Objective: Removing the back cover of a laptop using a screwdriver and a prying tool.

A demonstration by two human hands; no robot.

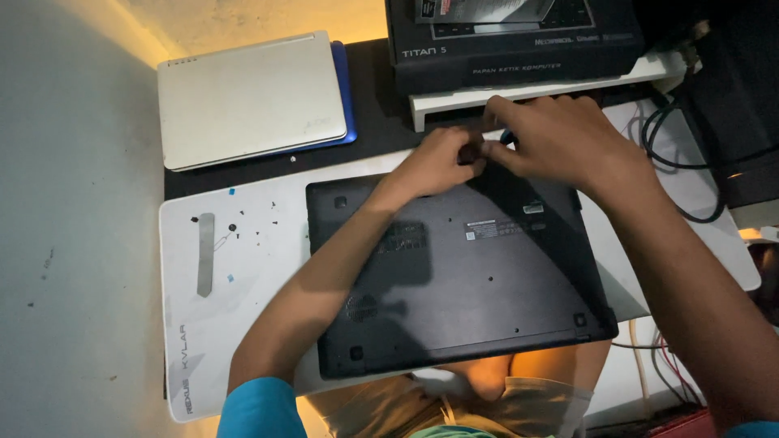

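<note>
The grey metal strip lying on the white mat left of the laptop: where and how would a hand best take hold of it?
Probably by its long edges near the middle, coming straight down from above. The grey metal strip lies flat on the white mat, long and narrow, so its two long sides suit a pinch. Small screws lie close to its upper right, so a grip lower down keeps clear of them.

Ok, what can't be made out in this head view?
- What the left hand and right hand pinch at the laptop far edge: fingers cover it, blurred.
- Small screws on the white mat: too small to count.
- Cables: cut off at the right edge.
</note>
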